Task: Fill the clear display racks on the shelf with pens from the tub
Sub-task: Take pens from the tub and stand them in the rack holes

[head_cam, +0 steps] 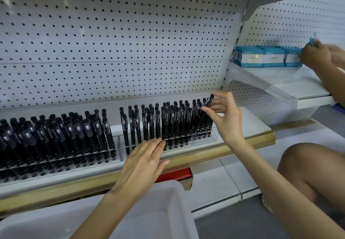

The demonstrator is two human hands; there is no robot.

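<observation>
Here, my right grip (224, 115) pinches one slim black plastic pen (208, 104) between the thumb and the first fingers, at the far right end of the right clear acrylic display rack (212, 136). The pen is tilted, its cap up, and its lower part is hidden among the other black pens (168, 123) which stand upright in this rack. My left grip (143, 162) is open. Its fingers are straight and close together, and the fingertips touch the front of the same rack, near its left part.

Just beside it on the left stands a second clear rack (56, 161), packed with the same black pens. Both racks stand on the white shelf with a gold front edge (205, 154), before a white perforated back panel (112, 42).

The white plastic tub (175, 188) is below the shelf, under my left forearm; I cannot tell what is in it. A red box (175, 175) lies under the shelf edge.

On the neighbouring shelf to the right, another person's hand (315, 53) touches a row of blue and white boxes (261, 59).
</observation>
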